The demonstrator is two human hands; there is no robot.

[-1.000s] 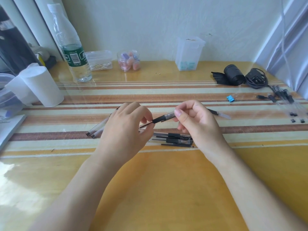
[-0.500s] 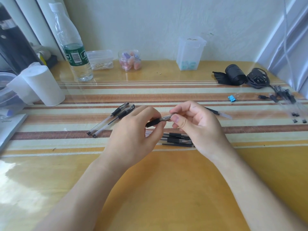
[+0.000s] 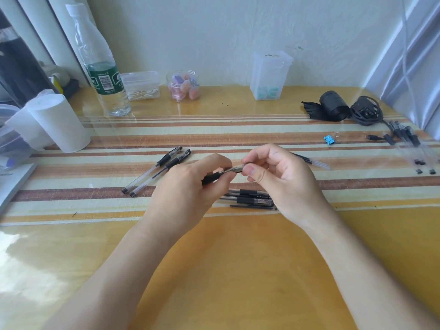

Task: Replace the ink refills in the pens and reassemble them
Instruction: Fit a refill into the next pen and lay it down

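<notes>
At table centre, above the striped mat (image 3: 238, 139): both hands meeting on one pen.
Left hand (image 3: 188, 189): fingers curled tight around the pen in hand (image 3: 212, 178), black grip section showing just below the thumb.
Right hand (image 3: 283, 184): thumb and forefinger pinched narrow on the pen's clear tip end, other fingers loosely bent.
Pen in hand: raised off the mat, tilted, tip end toward 2 o'clock.
Finished pair of pens (image 3: 157, 170): at 10 o'clock from the left hand, side by side and touching, flat on the mat, black ends toward 1 o'clock.
Pens under the hands (image 3: 250, 197): small cluster lying flat at 6 o'clock from the fingertips, partly hidden by the right hand; exact count cannot be told.
Loose refill (image 3: 309, 161): at 3 o'clock, poking out from behind the right hand.
Far pens and caps (image 3: 409, 146): at 2 o'clock, near the table's right edge, well apart from the hands.
Blue binder clip (image 3: 329, 139): at 2 o'clock, between the right hand and the far pens.
Water bottle (image 3: 102, 67): at 11 o'clock, upright, near the wall.
Paper roll (image 3: 62, 122): at 9 o'clock, upright.
</notes>
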